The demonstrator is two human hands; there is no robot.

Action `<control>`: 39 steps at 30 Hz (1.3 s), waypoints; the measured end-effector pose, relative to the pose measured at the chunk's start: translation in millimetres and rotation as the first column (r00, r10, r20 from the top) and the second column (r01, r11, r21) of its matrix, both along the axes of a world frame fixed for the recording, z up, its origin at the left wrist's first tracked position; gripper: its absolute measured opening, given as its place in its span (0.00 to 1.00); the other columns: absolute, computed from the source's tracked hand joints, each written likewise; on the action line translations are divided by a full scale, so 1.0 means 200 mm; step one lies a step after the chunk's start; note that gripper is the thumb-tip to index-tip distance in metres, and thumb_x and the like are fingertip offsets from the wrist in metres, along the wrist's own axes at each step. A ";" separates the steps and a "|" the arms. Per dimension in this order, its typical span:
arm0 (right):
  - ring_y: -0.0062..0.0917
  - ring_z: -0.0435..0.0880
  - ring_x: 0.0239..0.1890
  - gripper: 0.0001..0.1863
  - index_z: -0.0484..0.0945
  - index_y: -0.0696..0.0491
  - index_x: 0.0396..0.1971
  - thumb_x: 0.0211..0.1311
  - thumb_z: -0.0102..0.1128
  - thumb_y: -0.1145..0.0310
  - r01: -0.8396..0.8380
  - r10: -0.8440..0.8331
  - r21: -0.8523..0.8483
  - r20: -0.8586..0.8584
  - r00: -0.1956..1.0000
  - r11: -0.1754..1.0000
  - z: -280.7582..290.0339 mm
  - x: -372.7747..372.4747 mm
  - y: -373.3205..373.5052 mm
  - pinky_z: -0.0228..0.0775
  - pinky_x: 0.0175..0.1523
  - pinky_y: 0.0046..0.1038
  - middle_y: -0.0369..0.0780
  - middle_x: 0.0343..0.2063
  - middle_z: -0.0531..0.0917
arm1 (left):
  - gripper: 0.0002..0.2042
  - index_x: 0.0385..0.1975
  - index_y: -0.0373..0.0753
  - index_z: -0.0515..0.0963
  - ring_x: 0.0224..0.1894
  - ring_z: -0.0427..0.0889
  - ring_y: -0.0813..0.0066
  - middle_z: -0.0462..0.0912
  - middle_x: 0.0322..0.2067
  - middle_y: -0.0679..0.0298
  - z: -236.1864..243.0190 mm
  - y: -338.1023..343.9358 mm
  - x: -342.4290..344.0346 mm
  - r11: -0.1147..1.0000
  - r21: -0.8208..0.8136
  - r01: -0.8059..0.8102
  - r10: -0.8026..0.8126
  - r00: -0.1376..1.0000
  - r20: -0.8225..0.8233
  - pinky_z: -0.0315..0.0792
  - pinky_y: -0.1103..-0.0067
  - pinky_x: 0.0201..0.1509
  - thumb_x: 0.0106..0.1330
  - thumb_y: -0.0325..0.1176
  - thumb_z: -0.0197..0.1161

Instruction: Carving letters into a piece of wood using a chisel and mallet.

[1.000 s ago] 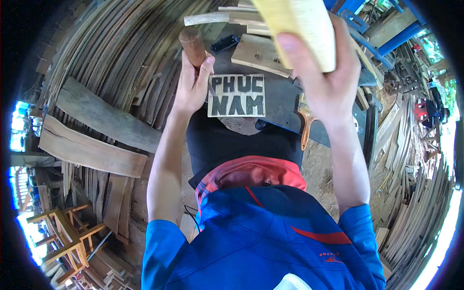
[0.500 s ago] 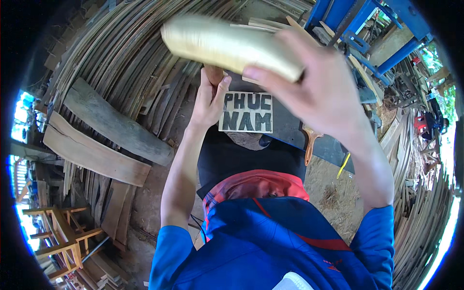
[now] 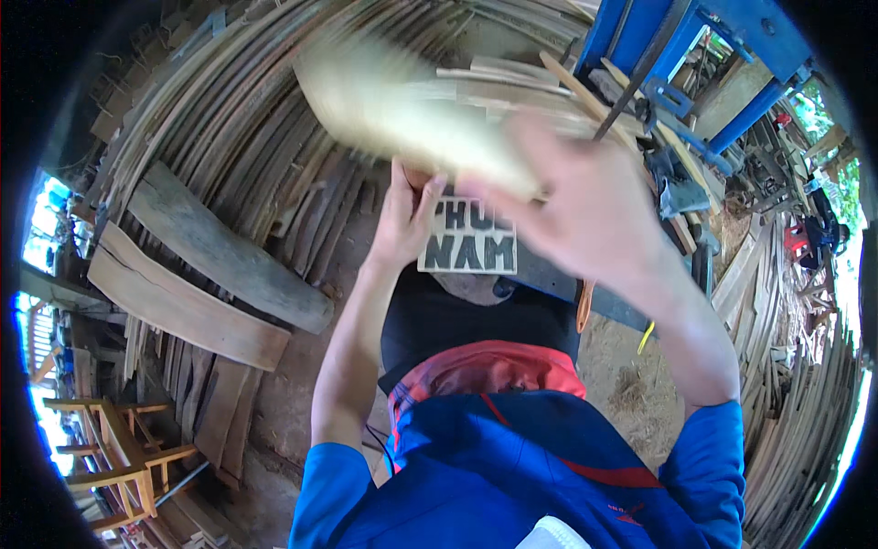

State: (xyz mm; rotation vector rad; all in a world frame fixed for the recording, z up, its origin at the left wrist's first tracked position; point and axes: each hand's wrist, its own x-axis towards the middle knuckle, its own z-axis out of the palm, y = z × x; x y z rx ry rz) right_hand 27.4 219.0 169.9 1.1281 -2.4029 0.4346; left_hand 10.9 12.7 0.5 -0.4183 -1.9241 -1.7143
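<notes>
A thick, pale, curved piece of wood (image 3: 402, 110) is raised in front of me, smeared by motion. My right hand (image 3: 585, 206), also blurred, grips its right end, with the thumb on the near side. Under the wood's left part, my left hand (image 3: 407, 215) is closed around a brown, rounded wooden handle (image 3: 417, 177). The wood hides the handle's upper end, so I cannot tell what it belongs to or whether they touch. Just beyond my lap is a pale board with dark lettering (image 3: 468, 252), partly covered by my right hand and the wood.
A brush handle (image 3: 584, 306) and a yellow strip (image 3: 647, 337) show beside the dark work surface (image 3: 615, 309). Long planks (image 3: 229, 119) are stacked at the far left, wide boards (image 3: 192, 302) nearer. A blue machine frame (image 3: 759, 37) stands far right; a wooden chair frame (image 3: 128, 457) sits lower left.
The pale wood has tilted, its right end dropping lower, and my right hand has moved down slightly with it. My left hand appears slightly lower and to the right, still around the brown handle.
</notes>
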 end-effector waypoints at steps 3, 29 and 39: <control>0.37 0.84 0.19 0.28 0.75 0.61 0.40 0.62 0.64 0.47 -0.045 0.070 -0.143 0.176 0.982 0.989 -0.04 0.03 -0.01 0.76 0.28 0.38 0.44 0.18 0.81 | 0.18 0.58 0.28 0.61 0.43 0.78 0.70 0.79 0.41 0.55 -0.06 -0.01 0.00 0.979 -0.197 -0.049 0.031 0.995 -0.094 0.72 0.75 0.50 0.74 0.29 0.53; 0.14 0.69 0.14 0.16 0.73 0.60 0.41 0.71 0.56 0.59 0.618 0.392 -0.657 0.754 0.527 0.433 -1.39 -0.01 0.17 0.62 0.18 0.19 0.36 0.21 0.76 | 0.08 0.37 0.39 0.72 0.32 0.71 0.83 0.73 0.27 0.71 -0.05 -0.14 0.02 0.921 0.388 -0.032 -0.052 0.978 0.204 0.64 0.83 0.38 0.73 0.37 0.58; 0.13 0.71 0.15 0.17 0.75 0.62 0.40 0.69 0.58 0.59 0.600 0.356 -0.634 0.772 0.526 0.487 -1.39 0.01 0.17 0.62 0.18 0.19 0.36 0.21 0.77 | 0.08 0.37 0.38 0.72 0.30 0.69 0.86 0.71 0.25 0.72 -0.03 -0.06 -0.03 0.957 0.289 0.034 -0.105 0.966 0.235 0.63 0.85 0.36 0.73 0.36 0.59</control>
